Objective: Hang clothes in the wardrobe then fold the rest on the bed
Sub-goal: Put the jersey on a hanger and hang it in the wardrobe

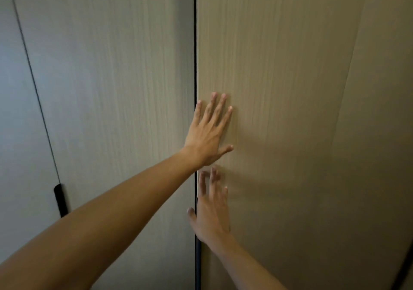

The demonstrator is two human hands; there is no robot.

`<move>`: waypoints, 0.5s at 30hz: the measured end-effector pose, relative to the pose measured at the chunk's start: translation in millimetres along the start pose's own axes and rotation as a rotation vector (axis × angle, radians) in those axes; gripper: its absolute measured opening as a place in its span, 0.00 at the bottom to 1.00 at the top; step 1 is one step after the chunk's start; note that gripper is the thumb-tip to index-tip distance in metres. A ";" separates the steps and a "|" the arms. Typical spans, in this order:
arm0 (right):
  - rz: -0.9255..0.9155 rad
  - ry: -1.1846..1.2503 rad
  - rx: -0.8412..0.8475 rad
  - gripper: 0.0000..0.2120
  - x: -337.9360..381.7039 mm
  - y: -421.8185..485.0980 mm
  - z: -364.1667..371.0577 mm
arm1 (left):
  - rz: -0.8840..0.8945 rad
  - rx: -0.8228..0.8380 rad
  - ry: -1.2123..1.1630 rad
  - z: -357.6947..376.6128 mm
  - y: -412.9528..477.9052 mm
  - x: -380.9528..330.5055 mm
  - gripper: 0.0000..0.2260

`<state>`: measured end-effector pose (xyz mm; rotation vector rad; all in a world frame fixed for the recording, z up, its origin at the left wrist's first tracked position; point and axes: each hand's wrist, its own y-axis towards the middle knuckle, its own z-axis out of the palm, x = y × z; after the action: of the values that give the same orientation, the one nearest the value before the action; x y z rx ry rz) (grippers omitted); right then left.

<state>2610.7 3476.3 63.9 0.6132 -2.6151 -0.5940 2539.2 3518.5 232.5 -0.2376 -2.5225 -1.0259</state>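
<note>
I see the left hand (209, 133) spread flat, fingers straight, pressing the beige wardrobe door (290, 77) just beside the dark gap (196, 55) between doors. The right hand (212, 213) lies flat on the same door directly below, thumb at its edge.

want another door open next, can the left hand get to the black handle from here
Probably yes. The left hand lies flat and empty on the right door, and the black handle shows uncovered just above that forearm, nothing between them.
</note>
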 end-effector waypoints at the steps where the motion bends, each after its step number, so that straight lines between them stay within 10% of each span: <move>1: 0.002 -0.010 0.003 0.51 -1.1 3.2 5.5 | -0.012 -0.016 -0.026 7.1 1.0 -1.5 0.45; 15: 0.007 -0.136 0.036 0.50 -25.8 50.9 56.8 | 0.046 -0.046 -0.180 81.8 12.9 10.5 0.36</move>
<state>2589.7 3548.1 34.0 0.5933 -2.7595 -0.6070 2508.9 3584.9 192.1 -0.4167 -2.6402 -1.0898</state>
